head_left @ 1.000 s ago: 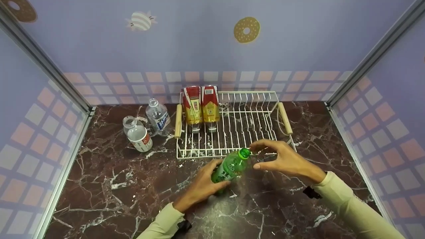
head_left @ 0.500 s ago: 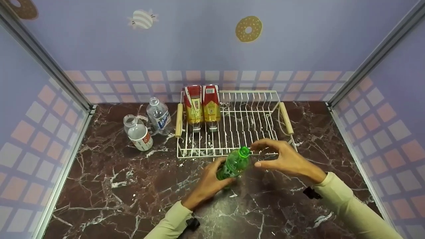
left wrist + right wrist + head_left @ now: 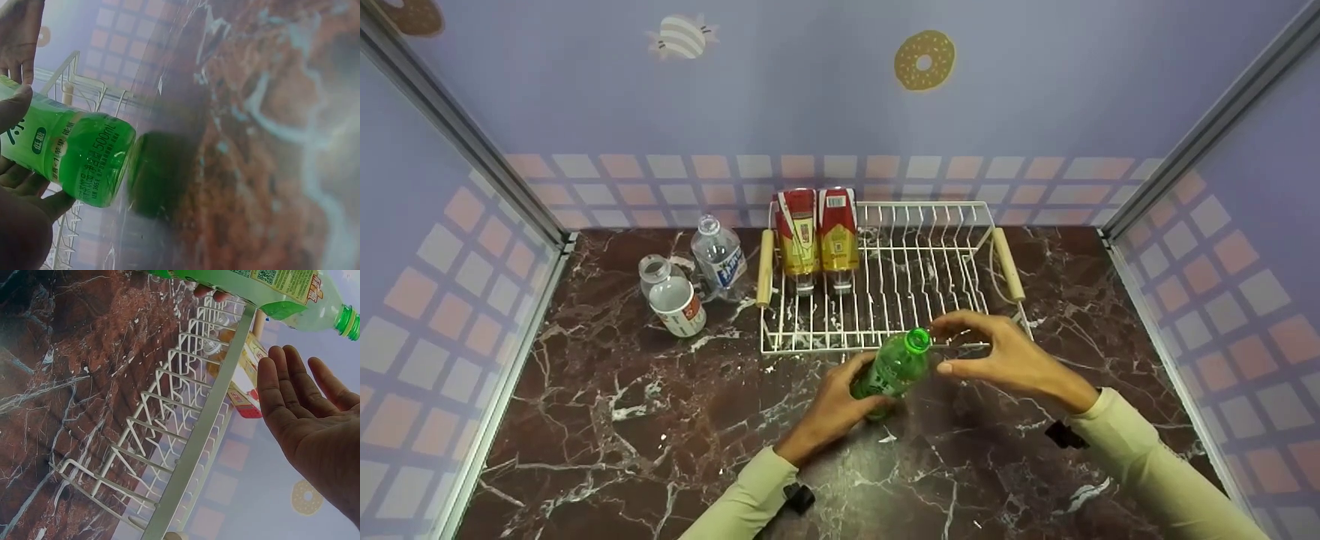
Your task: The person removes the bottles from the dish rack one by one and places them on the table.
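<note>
Green bottle, mouth up, your L hand grips it; R hand hangs just right, apart, w/ fingers wide.

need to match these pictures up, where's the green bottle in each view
Head: bottle below and slightly right of centre, held in the left hand.
Left wrist: bottle at the left, cut off by the left edge.
Right wrist: bottle along the top right, cut off by the top edge.
Shared landmark: white rack, in all three.

left grip: curled round green bottle | its base faces marble surface | white wire rack behind
</note>
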Action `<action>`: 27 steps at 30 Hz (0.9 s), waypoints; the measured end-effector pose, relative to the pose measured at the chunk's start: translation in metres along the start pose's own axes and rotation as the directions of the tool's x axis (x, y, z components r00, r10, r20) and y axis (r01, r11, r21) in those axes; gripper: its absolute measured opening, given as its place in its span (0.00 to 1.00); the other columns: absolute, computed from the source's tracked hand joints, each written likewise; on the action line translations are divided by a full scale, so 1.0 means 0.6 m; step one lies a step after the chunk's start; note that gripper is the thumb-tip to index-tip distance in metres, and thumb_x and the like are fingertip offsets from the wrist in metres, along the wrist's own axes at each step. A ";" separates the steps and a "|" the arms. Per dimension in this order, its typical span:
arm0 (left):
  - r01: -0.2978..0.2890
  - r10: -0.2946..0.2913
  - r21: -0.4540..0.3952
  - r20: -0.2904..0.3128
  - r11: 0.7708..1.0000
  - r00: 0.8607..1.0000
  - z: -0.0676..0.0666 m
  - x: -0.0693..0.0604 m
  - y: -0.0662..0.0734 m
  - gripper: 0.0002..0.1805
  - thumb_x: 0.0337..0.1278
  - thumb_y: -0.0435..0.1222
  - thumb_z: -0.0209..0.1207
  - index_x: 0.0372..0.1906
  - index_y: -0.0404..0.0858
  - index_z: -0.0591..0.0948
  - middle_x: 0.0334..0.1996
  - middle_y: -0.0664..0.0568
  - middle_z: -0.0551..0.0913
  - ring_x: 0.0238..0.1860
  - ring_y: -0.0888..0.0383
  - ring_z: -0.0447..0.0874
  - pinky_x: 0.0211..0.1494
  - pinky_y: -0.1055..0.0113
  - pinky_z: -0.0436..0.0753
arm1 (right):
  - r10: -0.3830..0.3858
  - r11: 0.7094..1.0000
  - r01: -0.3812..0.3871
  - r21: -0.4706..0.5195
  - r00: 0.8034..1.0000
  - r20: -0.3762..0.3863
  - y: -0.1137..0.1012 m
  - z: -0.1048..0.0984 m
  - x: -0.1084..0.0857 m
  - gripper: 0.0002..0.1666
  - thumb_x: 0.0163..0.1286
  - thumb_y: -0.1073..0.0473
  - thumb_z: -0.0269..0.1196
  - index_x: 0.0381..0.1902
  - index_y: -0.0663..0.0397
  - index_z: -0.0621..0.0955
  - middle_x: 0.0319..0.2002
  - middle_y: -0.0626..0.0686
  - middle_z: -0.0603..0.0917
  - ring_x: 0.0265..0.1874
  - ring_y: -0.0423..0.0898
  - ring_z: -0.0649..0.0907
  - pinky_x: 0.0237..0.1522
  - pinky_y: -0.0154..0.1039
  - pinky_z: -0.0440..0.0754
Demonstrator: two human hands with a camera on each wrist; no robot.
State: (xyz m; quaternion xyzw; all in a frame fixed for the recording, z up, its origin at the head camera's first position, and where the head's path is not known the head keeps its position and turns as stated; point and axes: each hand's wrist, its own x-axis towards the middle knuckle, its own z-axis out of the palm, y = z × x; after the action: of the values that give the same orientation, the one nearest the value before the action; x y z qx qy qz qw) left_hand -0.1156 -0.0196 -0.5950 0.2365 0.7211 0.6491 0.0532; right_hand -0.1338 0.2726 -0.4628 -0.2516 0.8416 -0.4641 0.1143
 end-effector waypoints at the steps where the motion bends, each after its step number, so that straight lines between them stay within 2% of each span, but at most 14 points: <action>1: 0.003 -0.003 -0.014 0.005 1.000 1.000 -0.001 0.001 -0.001 0.36 0.59 0.29 0.78 0.72 0.30 0.78 0.64 0.37 0.85 0.65 0.39 0.85 0.74 0.43 0.82 | 0.002 1.000 -0.002 -0.005 1.000 -0.001 0.000 0.000 0.000 0.36 0.68 0.56 0.80 0.70 0.60 0.81 0.63 0.57 0.88 0.59 0.63 0.88 0.65 0.59 0.87; 5: 0.027 -0.024 -0.080 0.041 0.996 0.999 -0.006 0.004 -0.006 0.35 0.59 0.24 0.75 0.72 0.29 0.77 0.67 0.37 0.85 0.69 0.38 0.83 0.79 0.44 0.78 | 0.012 1.000 -0.012 -0.020 1.000 -0.003 0.002 0.001 0.000 0.36 0.69 0.55 0.79 0.70 0.61 0.81 0.64 0.59 0.88 0.59 0.62 0.88 0.67 0.63 0.85; 7: 0.044 -0.039 -0.092 0.056 0.995 0.998 -0.009 0.005 -0.008 0.35 0.59 0.23 0.74 0.72 0.29 0.78 0.67 0.37 0.85 0.70 0.39 0.82 0.79 0.45 0.77 | 0.020 1.000 -0.020 -0.020 1.000 -0.003 0.003 0.001 0.000 0.36 0.69 0.55 0.79 0.71 0.61 0.81 0.64 0.60 0.88 0.58 0.62 0.88 0.67 0.61 0.85; 11: 0.068 -0.058 -0.114 0.091 0.991 0.994 -0.014 0.009 -0.011 0.35 0.58 0.21 0.73 0.72 0.29 0.77 0.68 0.37 0.84 0.71 0.39 0.81 0.80 0.47 0.77 | 0.033 0.999 -0.033 0.004 0.999 0.001 0.004 0.001 0.000 0.37 0.69 0.55 0.79 0.71 0.61 0.81 0.63 0.58 0.88 0.57 0.62 0.89 0.62 0.46 0.89; 14: 0.091 -0.074 -0.142 0.122 0.986 0.990 -0.016 0.012 -0.013 0.36 0.59 0.21 0.72 0.73 0.28 0.76 0.69 0.36 0.83 0.71 0.38 0.81 0.80 0.45 0.77 | 0.028 1.000 -0.028 0.013 1.000 0.006 0.005 0.002 0.001 0.37 0.69 0.56 0.80 0.71 0.62 0.81 0.63 0.58 0.88 0.57 0.59 0.89 0.61 0.41 0.89; 18: 0.132 -0.113 -0.129 0.144 0.983 0.983 -0.020 0.016 -0.013 0.37 0.60 0.23 0.72 0.74 0.29 0.75 0.70 0.36 0.83 0.71 0.39 0.81 0.79 0.45 0.78 | 0.014 1.000 -0.014 0.002 1.000 0.006 0.005 0.002 0.002 0.36 0.68 0.56 0.80 0.70 0.61 0.81 0.64 0.57 0.88 0.58 0.54 0.89 0.64 0.49 0.88; 20: 0.155 -0.137 -0.112 0.150 0.982 0.979 -0.021 0.017 -0.014 0.37 0.60 0.24 0.72 0.75 0.29 0.75 0.70 0.36 0.82 0.71 0.39 0.81 0.79 0.44 0.78 | 0.004 1.000 -0.004 0.004 1.000 0.006 0.006 0.002 0.002 0.36 0.68 0.57 0.80 0.70 0.61 0.81 0.63 0.58 0.88 0.58 0.54 0.89 0.65 0.50 0.88; 22: 0.170 -0.154 -0.093 0.157 0.981 0.975 -0.024 0.018 -0.014 0.37 0.60 0.25 0.72 0.75 0.29 0.75 0.70 0.36 0.82 0.71 0.38 0.81 0.79 0.44 0.78 | -0.008 1.000 0.007 0.008 1.000 0.007 0.006 0.002 0.002 0.36 0.68 0.58 0.80 0.70 0.63 0.81 0.63 0.58 0.88 0.58 0.55 0.89 0.65 0.49 0.88; 24: 0.181 -0.167 -0.070 0.171 0.981 0.971 -0.026 0.019 -0.014 0.38 0.60 0.26 0.73 0.76 0.30 0.75 0.69 0.37 0.83 0.70 0.39 0.81 0.77 0.44 0.79 | -0.009 1.000 0.009 0.015 1.000 0.011 0.007 0.001 0.002 0.36 0.68 0.59 0.79 0.70 0.64 0.81 0.63 0.59 0.88 0.57 0.57 0.89 0.63 0.43 0.88; 27: 0.178 -0.169 -0.032 0.193 0.984 0.967 -0.032 0.019 -0.011 0.39 0.61 0.29 0.75 0.77 0.32 0.75 0.69 0.38 0.83 0.68 0.40 0.82 0.75 0.45 0.82 | 0.008 0.999 -0.009 0.041 1.000 0.017 0.008 -0.001 0.002 0.35 0.69 0.59 0.79 0.70 0.64 0.80 0.63 0.62 0.87 0.57 0.59 0.89 0.61 0.42 0.89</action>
State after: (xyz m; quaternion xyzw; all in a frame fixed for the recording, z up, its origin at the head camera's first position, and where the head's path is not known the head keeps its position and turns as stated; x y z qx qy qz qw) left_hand -0.1349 -0.0325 -0.5958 0.2319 0.7145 0.6340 0.1838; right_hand -0.1362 0.2744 -0.4664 -0.2494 0.8321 -0.4785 0.1282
